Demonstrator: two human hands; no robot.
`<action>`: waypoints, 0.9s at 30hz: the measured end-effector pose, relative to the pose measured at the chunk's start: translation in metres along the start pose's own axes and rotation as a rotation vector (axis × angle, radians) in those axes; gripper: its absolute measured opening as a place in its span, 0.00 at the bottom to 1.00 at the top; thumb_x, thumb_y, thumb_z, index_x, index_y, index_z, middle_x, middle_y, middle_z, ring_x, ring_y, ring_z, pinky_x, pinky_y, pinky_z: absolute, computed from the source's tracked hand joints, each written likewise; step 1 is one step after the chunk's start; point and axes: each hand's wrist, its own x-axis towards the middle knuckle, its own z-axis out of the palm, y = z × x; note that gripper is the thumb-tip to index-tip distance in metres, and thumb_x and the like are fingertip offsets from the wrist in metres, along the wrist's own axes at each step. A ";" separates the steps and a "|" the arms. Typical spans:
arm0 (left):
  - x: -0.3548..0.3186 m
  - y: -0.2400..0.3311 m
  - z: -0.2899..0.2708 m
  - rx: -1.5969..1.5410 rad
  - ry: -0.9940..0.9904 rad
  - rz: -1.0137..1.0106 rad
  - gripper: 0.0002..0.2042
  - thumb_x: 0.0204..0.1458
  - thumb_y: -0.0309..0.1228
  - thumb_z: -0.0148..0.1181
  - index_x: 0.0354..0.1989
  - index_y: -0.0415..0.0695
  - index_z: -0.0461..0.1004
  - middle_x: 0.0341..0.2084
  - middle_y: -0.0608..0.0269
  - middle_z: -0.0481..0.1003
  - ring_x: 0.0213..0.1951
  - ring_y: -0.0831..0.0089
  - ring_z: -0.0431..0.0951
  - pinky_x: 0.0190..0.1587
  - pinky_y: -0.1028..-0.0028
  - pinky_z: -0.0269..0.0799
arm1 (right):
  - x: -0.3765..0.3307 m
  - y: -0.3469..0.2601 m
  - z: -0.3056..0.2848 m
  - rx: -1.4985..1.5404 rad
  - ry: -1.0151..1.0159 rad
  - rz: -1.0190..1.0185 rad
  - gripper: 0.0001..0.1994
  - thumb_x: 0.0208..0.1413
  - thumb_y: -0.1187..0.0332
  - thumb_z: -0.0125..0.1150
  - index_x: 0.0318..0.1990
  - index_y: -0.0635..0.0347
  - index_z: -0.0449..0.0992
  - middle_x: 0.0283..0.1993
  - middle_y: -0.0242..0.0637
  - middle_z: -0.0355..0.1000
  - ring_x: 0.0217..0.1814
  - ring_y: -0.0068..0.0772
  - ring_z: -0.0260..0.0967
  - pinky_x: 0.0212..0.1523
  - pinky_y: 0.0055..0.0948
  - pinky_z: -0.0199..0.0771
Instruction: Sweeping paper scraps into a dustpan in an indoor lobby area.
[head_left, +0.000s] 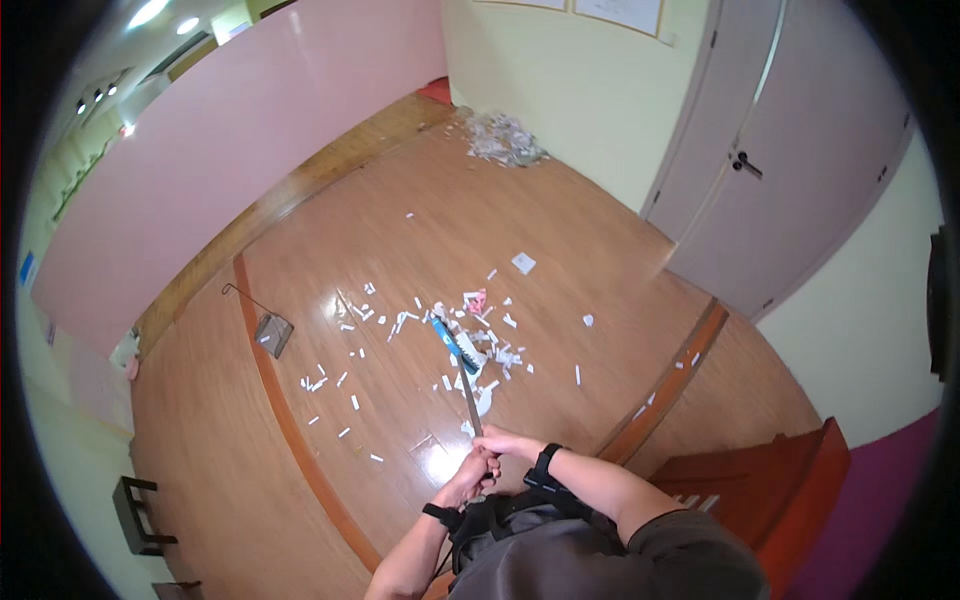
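Near the bottom centre of the frame, both hands are closing around the top of a long thin handle. The left hand (470, 482) is sitting just below and left of the right hand (508, 444), each wrapped fully shut around the broom handle (469, 398), with the fingers too small and bunched to tell apart. Dark bands are circling both wrists. The handle is running up and slightly left from the hands to a blue broom head (449, 338), which is resting on the wooden floor (560, 250) amid a scatter of white paper scraps (495, 352); how the bristles are meeting the floor is hard to make out. A small pink scrap (477, 300) is lying just above the head.

More scraps are trailing off toward the left middle of the frame, and a grey heap of litter (505, 140) is piling against the wall at upper centre, its contents blurred. A dark dustpan (273, 333) with a thin wire handle is lying at left, well apart from the broom. A black stool (137, 515) is showing at lower left. A grey double door (790, 160) is standing at upper right. The person's torso is cutting off the forearms at the lower edge.
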 end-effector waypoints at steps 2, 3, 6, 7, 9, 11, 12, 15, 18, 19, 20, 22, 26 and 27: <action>0.006 0.005 0.011 -0.014 -0.044 -0.038 0.06 0.52 0.28 0.37 0.24 0.45 0.60 0.12 0.74 0.58 0.14 0.83 0.60 0.11 0.86 0.45 | -0.023 -0.019 -0.016 0.173 -0.121 0.178 0.09 0.44 0.69 0.45 0.20 0.67 0.64 0.15 0.35 0.63 0.13 0.24 0.60 0.13 0.24 0.59; 0.008 0.008 0.019 0.017 -0.047 -0.056 0.06 0.52 0.28 0.37 0.24 0.45 0.60 0.12 0.74 0.58 0.14 0.83 0.60 0.11 0.86 0.45 | -0.028 -0.019 -0.023 0.200 -0.101 0.162 0.09 0.44 0.69 0.45 0.20 0.67 0.64 0.15 0.35 0.63 0.13 0.24 0.60 0.13 0.24 0.59; 0.007 0.019 0.058 0.041 -0.043 -0.051 0.06 0.52 0.28 0.37 0.25 0.45 0.59 0.12 0.74 0.58 0.14 0.83 0.59 0.11 0.86 0.47 | -0.037 -0.006 -0.048 0.196 -0.036 0.002 0.10 0.44 0.68 0.45 0.22 0.68 0.65 0.14 0.35 0.63 0.14 0.24 0.59 0.13 0.24 0.59; 0.017 0.015 0.064 0.104 -0.049 -0.053 0.03 0.52 0.29 0.37 0.27 0.47 0.56 0.13 0.72 0.59 0.14 0.82 0.61 0.11 0.84 0.51 | -0.038 -0.002 -0.057 0.220 -0.010 -0.018 0.10 0.44 0.68 0.45 0.22 0.68 0.65 0.14 0.35 0.63 0.14 0.24 0.59 0.13 0.24 0.59; 0.035 -0.003 0.076 0.241 0.085 0.046 0.01 0.53 0.29 0.37 0.29 0.49 0.55 0.15 0.71 0.60 0.14 0.80 0.62 0.11 0.84 0.53 | -0.042 0.001 -0.068 0.090 -0.025 0.020 0.11 0.42 0.68 0.47 0.21 0.70 0.65 0.17 0.35 0.64 0.17 0.22 0.59 0.18 0.23 0.60; 0.045 0.010 0.100 0.230 0.035 0.021 0.01 0.53 0.30 0.37 0.30 0.50 0.55 0.15 0.70 0.61 0.14 0.79 0.63 0.11 0.84 0.54 | -0.015 0.035 -0.088 0.034 0.096 -0.240 0.16 0.43 0.65 0.47 0.36 0.69 0.59 0.25 0.40 0.65 0.14 0.24 0.59 0.12 0.24 0.60; 0.047 0.016 0.101 0.233 0.043 0.015 0.02 0.53 0.30 0.37 0.29 0.49 0.56 0.15 0.70 0.61 0.16 0.79 0.63 0.13 0.83 0.55 | -0.038 0.009 -0.095 0.151 0.010 -0.119 0.13 0.45 0.66 0.47 0.35 0.65 0.59 0.23 0.36 0.62 0.18 0.22 0.60 0.14 0.21 0.60; 0.051 0.033 0.138 0.275 -0.067 -0.049 0.02 0.51 0.29 0.41 0.28 0.47 0.59 0.15 0.70 0.62 0.18 0.80 0.64 0.15 0.82 0.56 | -0.086 -0.027 -0.127 0.304 -0.047 -0.010 0.11 0.46 0.64 0.48 0.32 0.60 0.58 0.21 0.31 0.58 0.21 0.20 0.59 0.17 0.19 0.60; 0.059 0.038 0.169 0.395 -0.007 -0.007 0.03 0.50 0.30 0.43 0.27 0.47 0.61 0.16 0.70 0.62 0.17 0.79 0.64 0.15 0.81 0.55 | -0.094 -0.019 -0.145 0.539 -0.026 -0.092 0.10 0.47 0.62 0.48 0.30 0.59 0.62 0.21 0.30 0.59 0.17 0.21 0.58 0.14 0.20 0.59; 0.062 0.041 0.181 0.411 -0.005 -0.022 0.03 0.50 0.30 0.43 0.27 0.47 0.61 0.16 0.70 0.62 0.17 0.79 0.64 0.15 0.81 0.55 | -0.102 -0.017 -0.151 0.708 -0.058 -0.079 0.10 0.48 0.61 0.48 0.30 0.59 0.63 0.21 0.29 0.60 0.17 0.21 0.58 0.14 0.20 0.59; 0.065 0.047 0.192 0.447 -0.011 -0.023 0.04 0.50 0.30 0.43 0.26 0.46 0.61 0.16 0.70 0.62 0.16 0.79 0.63 0.15 0.81 0.55 | -0.097 -0.008 -0.161 0.753 -0.068 -0.099 0.11 0.47 0.60 0.50 0.28 0.58 0.65 0.21 0.29 0.61 0.18 0.21 0.59 0.15 0.20 0.60; 0.072 0.054 0.214 0.499 -0.023 -0.043 0.04 0.49 0.31 0.44 0.26 0.46 0.62 0.15 0.70 0.63 0.15 0.79 0.63 0.16 0.81 0.55 | -0.108 -0.008 -0.173 0.796 0.008 -0.169 0.12 0.47 0.61 0.48 0.29 0.62 0.67 0.19 0.33 0.65 0.14 0.24 0.62 0.12 0.20 0.62; 0.098 0.048 0.227 0.586 -0.059 -0.185 0.05 0.48 0.33 0.46 0.26 0.45 0.63 0.16 0.71 0.62 0.15 0.79 0.62 0.16 0.82 0.53 | -0.135 0.007 -0.202 0.654 -0.009 -0.211 0.12 0.49 0.60 0.48 0.34 0.59 0.66 0.26 0.30 0.61 0.20 0.23 0.62 0.20 0.21 0.64; 0.104 0.048 0.231 0.590 -0.107 -0.212 0.06 0.47 0.33 0.46 0.26 0.45 0.64 0.15 0.71 0.61 0.16 0.80 0.61 0.16 0.82 0.52 | -0.138 0.020 -0.205 0.694 0.013 -0.329 0.13 0.49 0.59 0.48 0.37 0.59 0.66 0.33 0.34 0.61 0.22 0.25 0.63 0.23 0.22 0.65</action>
